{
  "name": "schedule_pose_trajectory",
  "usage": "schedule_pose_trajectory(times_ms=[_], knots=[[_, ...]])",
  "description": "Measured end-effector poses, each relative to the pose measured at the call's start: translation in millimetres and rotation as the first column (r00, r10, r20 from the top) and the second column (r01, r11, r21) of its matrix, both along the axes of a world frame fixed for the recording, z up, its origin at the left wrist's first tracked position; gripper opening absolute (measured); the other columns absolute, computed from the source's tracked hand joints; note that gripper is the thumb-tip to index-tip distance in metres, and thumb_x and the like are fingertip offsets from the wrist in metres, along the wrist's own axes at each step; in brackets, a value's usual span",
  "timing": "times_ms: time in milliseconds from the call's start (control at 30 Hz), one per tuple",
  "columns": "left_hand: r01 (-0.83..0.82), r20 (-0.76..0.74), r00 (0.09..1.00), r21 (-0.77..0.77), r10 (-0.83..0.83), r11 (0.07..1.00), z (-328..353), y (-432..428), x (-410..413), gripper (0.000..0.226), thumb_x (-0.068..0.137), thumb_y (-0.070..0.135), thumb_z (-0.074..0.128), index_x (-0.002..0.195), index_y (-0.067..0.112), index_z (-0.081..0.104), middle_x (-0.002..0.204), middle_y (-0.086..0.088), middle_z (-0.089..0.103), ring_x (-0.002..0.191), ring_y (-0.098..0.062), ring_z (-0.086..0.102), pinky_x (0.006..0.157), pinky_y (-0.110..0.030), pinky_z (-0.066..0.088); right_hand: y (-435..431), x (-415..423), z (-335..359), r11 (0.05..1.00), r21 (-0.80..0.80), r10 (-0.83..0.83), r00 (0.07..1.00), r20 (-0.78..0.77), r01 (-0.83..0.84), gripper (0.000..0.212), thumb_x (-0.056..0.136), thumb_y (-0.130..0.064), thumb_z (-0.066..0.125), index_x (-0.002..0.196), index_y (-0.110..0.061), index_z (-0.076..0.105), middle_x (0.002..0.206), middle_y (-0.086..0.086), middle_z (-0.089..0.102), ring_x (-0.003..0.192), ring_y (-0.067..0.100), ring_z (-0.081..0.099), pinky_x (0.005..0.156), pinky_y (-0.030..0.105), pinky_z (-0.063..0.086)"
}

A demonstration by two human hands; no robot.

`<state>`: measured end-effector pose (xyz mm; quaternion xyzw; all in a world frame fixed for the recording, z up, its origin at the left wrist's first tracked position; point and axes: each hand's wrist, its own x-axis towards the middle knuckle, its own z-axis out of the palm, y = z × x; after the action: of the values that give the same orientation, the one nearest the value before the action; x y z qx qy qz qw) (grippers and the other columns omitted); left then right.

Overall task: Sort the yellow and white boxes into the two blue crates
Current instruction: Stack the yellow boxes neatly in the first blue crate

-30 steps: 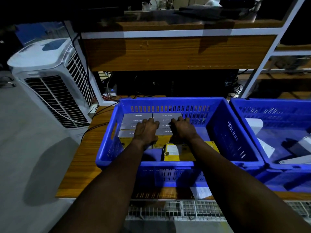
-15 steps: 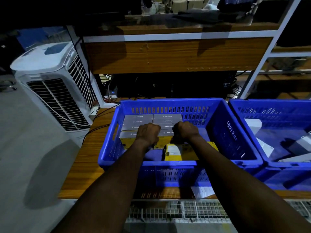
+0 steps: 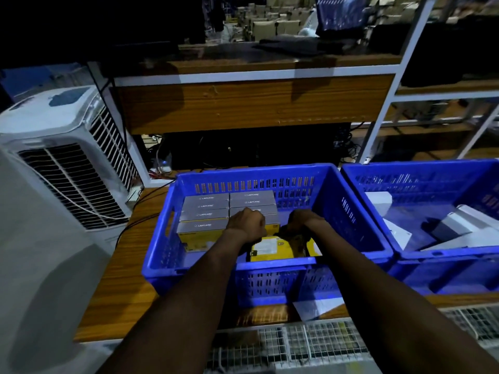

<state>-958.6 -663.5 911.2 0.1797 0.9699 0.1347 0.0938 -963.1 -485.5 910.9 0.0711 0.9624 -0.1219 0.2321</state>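
The left blue crate (image 3: 270,282) holds a row of upright yellow boxes (image 3: 202,225) with grey tops at its back left. A further yellow box (image 3: 270,249) lies flat near the front wall. My left hand (image 3: 245,222) rests on the row with fingers curled over a box top. My right hand (image 3: 302,221) sits lower and to the right, its fingers curled round a yellow box (image 3: 297,242) that is partly hidden in shadow. The right blue crate (image 3: 432,168) contains white boxes (image 3: 459,225), loosely laid.
Both crates stand on a wooden table (image 3: 121,279). A white air cooler (image 3: 67,157) stands at the left beside it. A wooden shelf panel (image 3: 243,103) overhangs behind the crates. A paper sheet (image 3: 316,306) sticks out under the left crate, above a wire mesh (image 3: 297,344).
Both hands went from lying flat on the box tops to curled. My right hand has shifted right and down, off the row, onto a box in the crate.
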Motion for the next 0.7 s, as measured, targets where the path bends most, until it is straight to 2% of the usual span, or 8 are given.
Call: schedule_pose_trajectory(times_ms=[67, 167, 233, 300, 400, 533, 600, 700], knots=[[0.010, 0.007, 1.000, 0.045, -0.011, 0.999, -1, 7, 1, 0.011, 0.084, 0.025, 0.063, 0.084, 0.019, 0.073, 0.096, -0.005, 0.070, 0.090, -0.029, 0.063, 0.076, -0.036, 0.052, -1, 2, -2, 1.000, -0.017, 0.024, 0.996, 0.091, -0.023, 0.053, 0.081, -0.057, 0.068, 0.099, -0.008, 0.060, 0.104, 0.013, 0.064, 0.073, 0.027, 0.058, 0.072, 0.035, 0.049], [0.008, 0.014, 1.000, 0.091, -0.009, 0.996, -3, 16, 2, 0.014, 0.087, 0.025, 0.061, 0.090, 0.020, 0.075, 0.101, -0.004, 0.071, 0.093, -0.027, 0.064, 0.080, -0.038, 0.054, -4, 7, -4, 0.998, -0.014, 0.065, 0.985, 0.161, -0.063, 0.045, 0.082, -0.055, 0.069, 0.089, -0.011, 0.061, 0.085, 0.006, 0.060, 0.060, 0.017, 0.050, 0.072, 0.033, 0.046], [-0.013, 0.026, 1.000, 0.119, 0.010, 0.993, -4, 20, 2, 0.015, 0.088, 0.025, 0.061, 0.093, 0.019, 0.075, 0.103, -0.004, 0.071, 0.094, -0.028, 0.064, 0.084, -0.040, 0.054, -4, 9, -6, 0.996, -0.017, 0.094, 0.974, 0.204, -0.093, 0.037, 0.087, -0.050, 0.066, 0.083, -0.014, 0.061, 0.083, 0.005, 0.057, 0.064, 0.018, 0.049, 0.073, 0.035, 0.043], [-0.034, 0.039, 0.999, 0.154, 0.029, 0.988, -5, 23, 2, 0.016, 0.089, 0.023, 0.060, 0.094, 0.018, 0.075, 0.103, -0.004, 0.071, 0.092, -0.029, 0.064, 0.084, -0.042, 0.054, -3, 11, -7, 0.993, -0.063, 0.107, 0.971, 0.214, -0.095, 0.038, 0.090, -0.046, 0.065, 0.103, -0.010, 0.065, 0.107, 0.008, 0.063, 0.081, 0.023, 0.056, 0.078, 0.036, 0.045], [-0.096, 0.081, 0.994, 0.279, 0.077, 0.955, -5, 24, 4, 0.014, 0.089, 0.022, 0.060, 0.087, 0.020, 0.074, 0.099, -0.002, 0.072, 0.089, -0.027, 0.065, 0.083, -0.042, 0.055, -5, 16, -2, 0.989, -0.133, 0.088, 0.986, 0.139, -0.069, 0.055, 0.092, -0.042, 0.063, 0.132, -0.004, 0.055, 0.134, 0.012, 0.054, 0.114, 0.031, 0.057, 0.094, 0.040, 0.047], [-0.239, 0.177, 0.969, 0.499, 0.172, 0.833, -7, 18, 2, 0.012, 0.086, 0.021, 0.064, 0.079, 0.019, 0.072, 0.086, -0.003, 0.071, 0.083, -0.026, 0.065, 0.080, -0.045, 0.056, -2, 11, 0, 0.900, -0.434, 0.016, 0.999, -0.050, -0.037, 0.033, 0.085, -0.032, 0.075, 0.108, -0.009, 0.069, 0.091, 0.004, 0.066, 0.096, 0.025, 0.062, 0.073, 0.030, 0.048], [-0.302, 0.243, 0.951, 0.588, 0.193, 0.750, -3, 15, 2, 0.010, 0.085, 0.022, 0.067, 0.083, 0.015, 0.073, 0.085, -0.005, 0.069, 0.086, -0.029, 0.064, 0.080, -0.044, 0.055, -1, 10, 3, 0.806, -0.590, -0.062, 0.987, -0.149, -0.039, 0.018, 0.081, -0.019, 0.079, 0.095, -0.011, 0.071, 0.089, 0.004, 0.067, 0.097, 0.025, 0.063, 0.077, 0.034, 0.051], [-0.306, 0.319, 0.942, 0.690, 0.104, 0.656, 9, 10, -1, 0.016, 0.090, 0.015, 0.065, 0.100, 0.005, 0.071, 0.094, -0.008, 0.066, 0.089, -0.022, 0.063, 0.078, -0.029, 0.053, -4, 13, 15, 0.689, -0.723, -0.198, 0.945, -0.261, -0.055, 0.024, 0.075, -0.010, 0.082, 0.096, -0.011, 0.070, 0.103, 0.009, 0.068, 0.104, 0.026, 0.064, 0.085, 0.038, 0.054]])
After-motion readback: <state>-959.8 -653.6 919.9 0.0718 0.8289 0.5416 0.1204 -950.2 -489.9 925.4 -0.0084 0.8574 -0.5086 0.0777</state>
